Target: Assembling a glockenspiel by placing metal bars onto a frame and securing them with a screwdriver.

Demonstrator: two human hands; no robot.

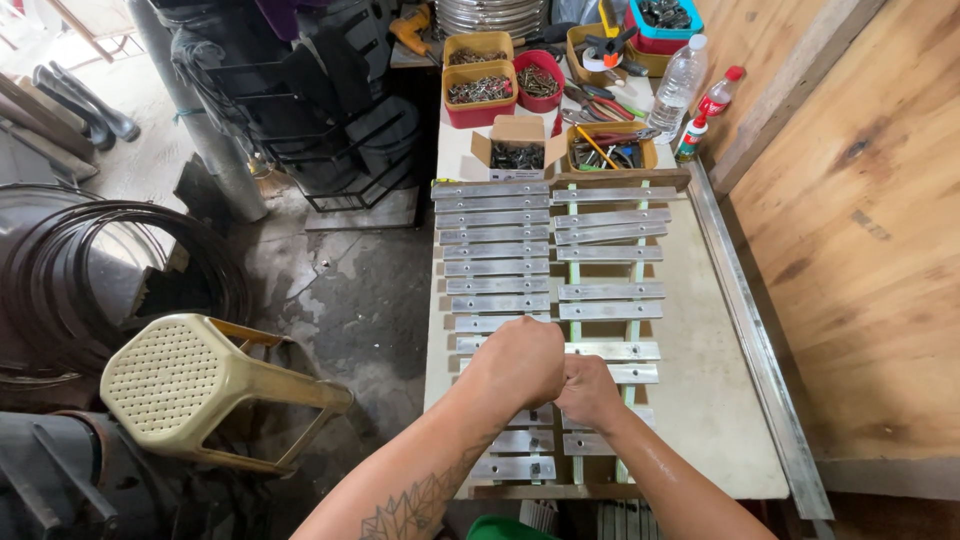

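Note:
On a pale worktable lie two columns of flat metal bars: a loose left column and a right column laid across a wooden frame with two light green rails. My left hand and my right hand are both fisted, side by side and touching, over the bars near the table's front. What the fists grip is hidden. My forearms cover several of the near bars.
Red and tan bins of screws, a small cardboard box of hardware, pliers, a plastic water bottle and a small red-capped bottle crowd the far end. A wooden wall runs along the right. A tipped plastic stool lies on the floor left.

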